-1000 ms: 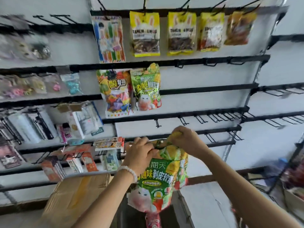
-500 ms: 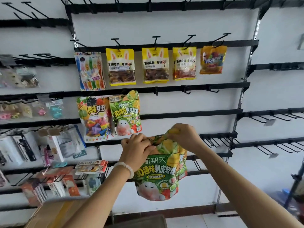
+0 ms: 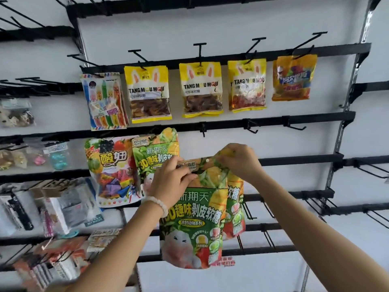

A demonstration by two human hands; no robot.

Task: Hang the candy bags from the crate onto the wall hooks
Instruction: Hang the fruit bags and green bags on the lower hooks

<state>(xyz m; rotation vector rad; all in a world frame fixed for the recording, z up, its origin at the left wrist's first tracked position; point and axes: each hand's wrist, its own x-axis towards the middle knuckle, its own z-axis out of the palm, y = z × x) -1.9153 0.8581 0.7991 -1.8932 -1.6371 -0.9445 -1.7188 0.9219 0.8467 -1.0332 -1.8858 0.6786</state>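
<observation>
I hold green candy bags (image 3: pixel 195 224) with a white animal print up in front of the wall rack. My left hand (image 3: pixel 170 182) pinches the top left corner and my right hand (image 3: pixel 240 161) pinches the top right corner. A second bag of the same kind shows behind the front one at the right. The hang hole near the top edge lies below an empty black hook (image 3: pixel 203 130) on the rail. A matching green bag (image 3: pixel 155 157) hangs just left of my hands. The crate is out of view.
Three yellow candy bags (image 3: pixel 201 89), a crayon-print bag (image 3: pixel 104 102) and an orange bag (image 3: pixel 293 77) hang on the upper rail. A fruit-print bag (image 3: pixel 111 171) hangs at the left. More empty hooks (image 3: pixel 251 128) stick out to the right. Small boxed goods (image 3: pixel 52 207) fill the left racks.
My hands have raised the green bags higher toward the rail, and my view has tilted up so the crate and cardboard box dropped out of sight.
</observation>
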